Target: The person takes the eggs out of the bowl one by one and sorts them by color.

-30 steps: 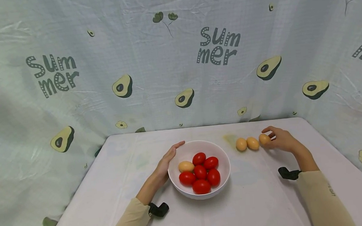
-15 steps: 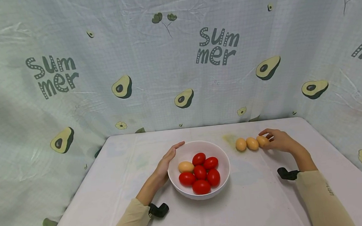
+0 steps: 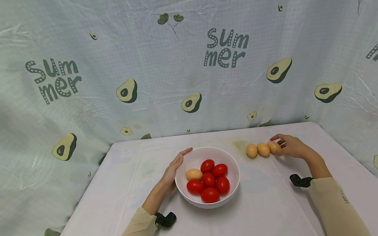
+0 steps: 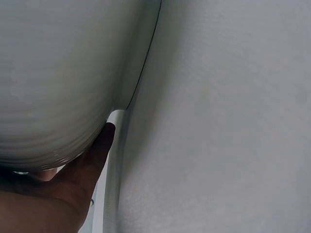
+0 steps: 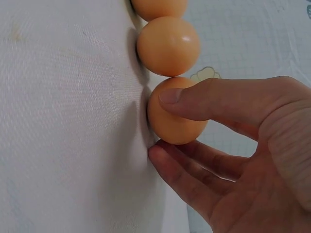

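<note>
Pale counter [image 3: 261, 210], patterned curtain [image 3: 160, 62] behind. My right grip [image 3: 292, 147] pinches brown egg [image 3: 273, 147], rightmost of three lined on counter, touching middle egg [image 3: 263, 149]; hold probably stops rolling. My left grip [image 3: 171, 170] lies straight-fingered against white bowl [image 3: 228, 159] of red eggs [image 3: 208, 180], one pale egg [image 3: 193, 174], presumably steadying it.

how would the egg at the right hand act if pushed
The egg would likely roll, given its rounded sides on a flat table. Its smooth shell may be slippery. Pushed leftward, it would probably nudge the neighbouring egg beside it.
</note>
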A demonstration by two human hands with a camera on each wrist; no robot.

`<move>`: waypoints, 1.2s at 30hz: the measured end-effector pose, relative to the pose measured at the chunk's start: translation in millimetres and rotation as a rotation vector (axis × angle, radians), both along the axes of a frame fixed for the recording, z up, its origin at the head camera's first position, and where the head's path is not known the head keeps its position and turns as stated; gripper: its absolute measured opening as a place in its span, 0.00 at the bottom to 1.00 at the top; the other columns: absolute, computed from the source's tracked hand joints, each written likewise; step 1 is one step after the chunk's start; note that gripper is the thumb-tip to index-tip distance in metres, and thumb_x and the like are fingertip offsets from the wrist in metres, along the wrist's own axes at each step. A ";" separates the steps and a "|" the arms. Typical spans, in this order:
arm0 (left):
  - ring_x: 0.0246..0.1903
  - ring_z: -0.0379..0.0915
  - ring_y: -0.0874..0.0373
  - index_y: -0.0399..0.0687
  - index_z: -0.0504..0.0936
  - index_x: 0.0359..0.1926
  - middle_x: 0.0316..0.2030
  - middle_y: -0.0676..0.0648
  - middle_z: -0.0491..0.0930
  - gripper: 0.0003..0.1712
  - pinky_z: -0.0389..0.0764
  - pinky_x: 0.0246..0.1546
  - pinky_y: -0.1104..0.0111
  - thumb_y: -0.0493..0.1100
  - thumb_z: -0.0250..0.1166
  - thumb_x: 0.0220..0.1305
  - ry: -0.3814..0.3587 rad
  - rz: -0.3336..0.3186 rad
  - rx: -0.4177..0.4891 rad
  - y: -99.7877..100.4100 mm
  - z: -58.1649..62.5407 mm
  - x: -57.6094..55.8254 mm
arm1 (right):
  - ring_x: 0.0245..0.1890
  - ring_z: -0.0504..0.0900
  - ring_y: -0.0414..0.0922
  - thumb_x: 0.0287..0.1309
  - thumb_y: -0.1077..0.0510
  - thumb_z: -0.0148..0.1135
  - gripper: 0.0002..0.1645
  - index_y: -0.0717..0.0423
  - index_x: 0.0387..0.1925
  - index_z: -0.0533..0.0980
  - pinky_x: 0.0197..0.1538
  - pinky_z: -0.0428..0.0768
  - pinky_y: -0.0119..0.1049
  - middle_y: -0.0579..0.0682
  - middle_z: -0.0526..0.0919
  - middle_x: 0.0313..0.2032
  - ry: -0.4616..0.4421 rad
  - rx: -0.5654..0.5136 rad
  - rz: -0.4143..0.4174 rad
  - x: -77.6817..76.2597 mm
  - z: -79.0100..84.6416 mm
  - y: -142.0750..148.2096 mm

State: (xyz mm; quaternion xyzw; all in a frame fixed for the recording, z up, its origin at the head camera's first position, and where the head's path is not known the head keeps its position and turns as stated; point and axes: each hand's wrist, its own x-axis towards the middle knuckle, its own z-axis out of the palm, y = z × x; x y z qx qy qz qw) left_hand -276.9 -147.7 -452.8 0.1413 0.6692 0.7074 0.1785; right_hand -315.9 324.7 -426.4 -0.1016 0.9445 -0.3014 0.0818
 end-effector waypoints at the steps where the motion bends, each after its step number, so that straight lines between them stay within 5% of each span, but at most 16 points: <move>1: 0.78 0.56 0.44 0.58 0.58 0.80 0.81 0.47 0.55 0.31 0.54 0.81 0.51 0.57 0.36 0.84 0.001 -0.001 0.001 0.1 0.3 0.2 | 0.57 0.78 0.68 0.56 0.54 0.72 0.40 0.67 0.66 0.69 0.53 0.83 0.59 0.76 0.75 0.59 -0.003 0.000 -0.001 0.0 0.0 0.0; 14: 0.78 0.56 0.45 0.57 0.59 0.80 0.81 0.47 0.56 0.31 0.55 0.81 0.52 0.56 0.36 0.84 0.010 0.009 -0.005 0.5 -0.2 0.1 | 0.61 0.74 0.71 0.60 0.50 0.72 0.44 0.65 0.70 0.64 0.57 0.80 0.65 0.77 0.73 0.62 -0.036 0.047 -0.014 5.6 12.0 1.4; 27: 0.78 0.56 0.45 0.58 0.60 0.80 0.81 0.48 0.55 0.31 0.55 0.81 0.51 0.56 0.37 0.83 0.020 0.021 -0.010 -0.3 -2.0 -0.6 | 0.62 0.77 0.69 0.64 0.55 0.70 0.37 0.62 0.69 0.68 0.59 0.79 0.66 0.71 0.77 0.63 0.207 0.034 0.058 18.2 49.5 -20.5; 36: 0.78 0.56 0.45 0.58 0.60 0.80 0.81 0.48 0.56 0.31 0.54 0.81 0.51 0.57 0.37 0.83 0.019 0.013 -0.015 -0.6 -1.4 -1.1 | 0.54 0.85 0.58 0.66 0.62 0.67 0.26 0.59 0.64 0.75 0.54 0.87 0.46 0.61 0.84 0.55 0.415 -0.056 0.119 30.9 73.4 -56.7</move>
